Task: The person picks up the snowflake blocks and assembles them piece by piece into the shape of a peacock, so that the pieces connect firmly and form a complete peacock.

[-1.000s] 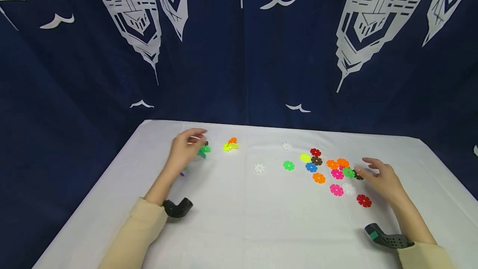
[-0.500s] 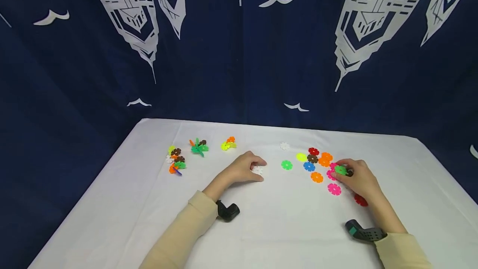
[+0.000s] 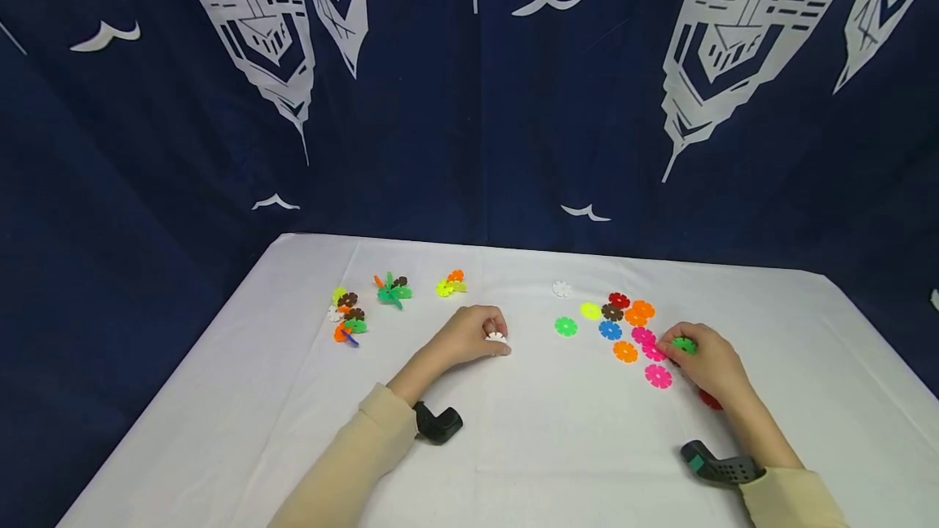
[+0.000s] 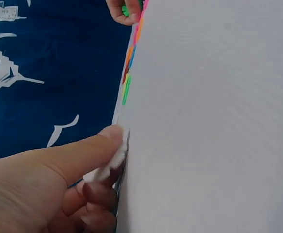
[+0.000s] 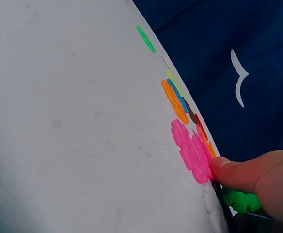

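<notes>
Head view first: we have the left hand (image 3: 464, 339) around the middle of the white table (image 3: 469, 446), thumb and fingers pinched together on a white disc (image 3: 496, 337). Over on the right, we find the right hand (image 3: 707, 361) bent around a green disc (image 3: 685, 345); whether it's actually gripping, we can't tell. Pink discs (image 3: 658, 376) lie just left of it, and a red disc (image 3: 710, 400) peeks out beside its wrist. Far left, we count three colourful clusters (image 3: 394, 293).

Left wrist now, and we're in tight: thumb on one side of that white disc, curled fingers on the other, a clear hold!

Right wrist: the thumb's tip meets the pink pieces in our line of sight, touching or not, we can't say. The green disc is partly hidden by the hand; an orange disc (image 5: 174, 102) and blue disc (image 5: 177, 95) lie beyond.
</notes>
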Available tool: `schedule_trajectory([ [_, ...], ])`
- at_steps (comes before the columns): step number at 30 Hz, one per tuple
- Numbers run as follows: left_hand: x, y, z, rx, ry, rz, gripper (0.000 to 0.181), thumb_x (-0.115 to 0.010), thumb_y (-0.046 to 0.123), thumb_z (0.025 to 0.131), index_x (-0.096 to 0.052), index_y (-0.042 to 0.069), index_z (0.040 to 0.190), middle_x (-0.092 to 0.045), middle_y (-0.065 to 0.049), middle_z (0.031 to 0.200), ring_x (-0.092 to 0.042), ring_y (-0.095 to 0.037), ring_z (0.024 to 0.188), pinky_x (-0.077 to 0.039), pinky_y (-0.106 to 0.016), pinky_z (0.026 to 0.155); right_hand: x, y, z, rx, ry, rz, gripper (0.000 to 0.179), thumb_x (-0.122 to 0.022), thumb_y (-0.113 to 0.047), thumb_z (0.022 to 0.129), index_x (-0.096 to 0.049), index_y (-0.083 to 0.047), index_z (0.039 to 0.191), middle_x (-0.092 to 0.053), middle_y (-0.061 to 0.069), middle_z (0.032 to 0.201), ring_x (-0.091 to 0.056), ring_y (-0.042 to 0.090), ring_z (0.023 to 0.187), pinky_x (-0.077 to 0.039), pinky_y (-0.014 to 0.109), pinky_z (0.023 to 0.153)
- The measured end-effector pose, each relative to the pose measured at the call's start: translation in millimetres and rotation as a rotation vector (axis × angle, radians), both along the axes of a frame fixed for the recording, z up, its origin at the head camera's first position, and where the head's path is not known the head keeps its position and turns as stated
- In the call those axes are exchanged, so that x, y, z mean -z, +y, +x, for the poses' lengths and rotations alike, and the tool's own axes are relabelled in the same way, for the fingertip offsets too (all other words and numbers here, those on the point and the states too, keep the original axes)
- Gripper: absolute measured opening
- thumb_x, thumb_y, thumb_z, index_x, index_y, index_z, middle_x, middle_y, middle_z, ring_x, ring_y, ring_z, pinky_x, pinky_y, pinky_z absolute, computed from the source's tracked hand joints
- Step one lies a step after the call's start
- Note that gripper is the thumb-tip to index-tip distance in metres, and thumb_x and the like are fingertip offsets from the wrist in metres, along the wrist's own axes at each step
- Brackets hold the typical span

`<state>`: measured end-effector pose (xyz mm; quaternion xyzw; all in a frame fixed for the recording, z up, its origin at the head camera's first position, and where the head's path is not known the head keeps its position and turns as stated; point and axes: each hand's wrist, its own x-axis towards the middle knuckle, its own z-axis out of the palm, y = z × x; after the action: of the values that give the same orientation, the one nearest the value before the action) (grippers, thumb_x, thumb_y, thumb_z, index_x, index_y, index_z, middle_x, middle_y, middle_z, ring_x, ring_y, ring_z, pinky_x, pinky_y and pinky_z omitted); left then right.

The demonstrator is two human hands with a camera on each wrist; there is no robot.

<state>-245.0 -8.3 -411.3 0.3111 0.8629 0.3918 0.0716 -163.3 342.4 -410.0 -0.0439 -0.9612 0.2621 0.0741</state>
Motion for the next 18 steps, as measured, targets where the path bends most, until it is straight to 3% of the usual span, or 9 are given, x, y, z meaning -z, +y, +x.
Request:
schedule_trajectory([
  [3,-2.6,-7.7,5.5,-0.015,-0.12,0.077,0.014,-0.077,0.01,0.077,-0.068,0.01,0.087,-0.055,0.004,0.062,-0.049,-0.007,0.053,-0.042,-0.02,0.054,0.2,-1.5,1.0,0.001,0.033,-0.005,0.011,-0.069,-0.011,0.084,-0.063,-0.003,0.085,-0.057,0.007,0.074,-0.048,0.027,0.071,-0.042,0.036,0.06],
  [9,-5.5,-28.3,26.0,-0.075,-0.558,0.374,0.025,-0.068,-0.001,0.083,-0.063,-0.007,0.106,-0.067,-0.01,0.08,-0.065,-0.015,0.067,-0.055,-0.027,0.067,-10.8,-22.4,5.6,-0.004,0.079,-0.087,0.015,-0.071,-0.013,0.084,-0.066,0.0,0.091,-0.06,0.005,0.075,-0.052,0.023,0.067,-0.045,0.028,0.053],
  [13,-4.4,-37.8,42.2,-0.106,-0.725,0.484,0.024,-0.063,0.0,0.088,-0.059,-0.011,0.109,-0.068,-0.014,0.088,-0.067,-0.017,0.074,-0.054,-0.026,0.071,-19.4,-60.4,10.7,-0.076,-0.047,-0.414,0.03,-0.068,-0.021,0.088,-0.064,0.003,0.105,-0.061,0.007,0.083,-0.053,0.02,0.063,-0.047,0.024,0.05],
  [18,-3.1,-37.8,59.2,-0.097,-0.835,0.579,0.019,-0.061,-0.001,0.088,-0.058,-0.01,0.105,-0.067,-0.014,0.091,-0.067,-0.019,0.078,-0.053,-0.023,0.073,-15.0,-108.1,20.8,-0.247,-0.306,-0.943,0.041,-0.063,-0.014,0.091,-0.05,0.01,0.122,-0.06,0.009,0.093,-0.061,0.019,0.078,-0.053,0.024,0.072],
])
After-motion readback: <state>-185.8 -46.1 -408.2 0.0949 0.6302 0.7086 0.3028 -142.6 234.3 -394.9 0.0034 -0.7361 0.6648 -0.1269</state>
